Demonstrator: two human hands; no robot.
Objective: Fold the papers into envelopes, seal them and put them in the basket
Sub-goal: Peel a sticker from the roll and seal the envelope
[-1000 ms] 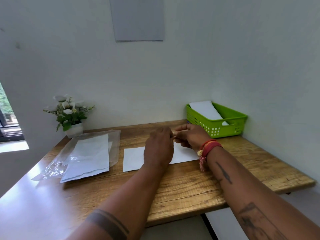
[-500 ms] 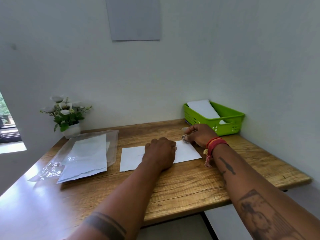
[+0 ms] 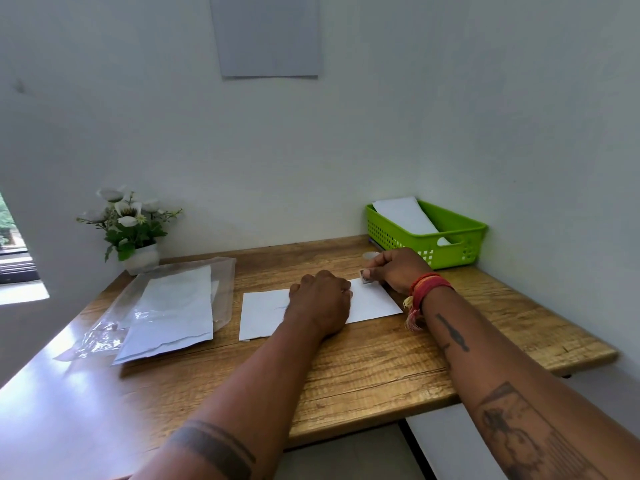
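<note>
1. While the folded white paper envelope lay flat at the middle of the wooden table, your left hand pressed on it with curled knuckles, holding nothing, probably to keep it from sliding.
2. Your right hand pinched a small square sticker at the envelope's far edge, likely to seal the flap.
3. You kept the green plastic basket, already holding a white envelope, close on the right for a short drop.
4. Spare white sheets in a clear plastic sleeve waited on the left, beside the potted white flowers.
</note>
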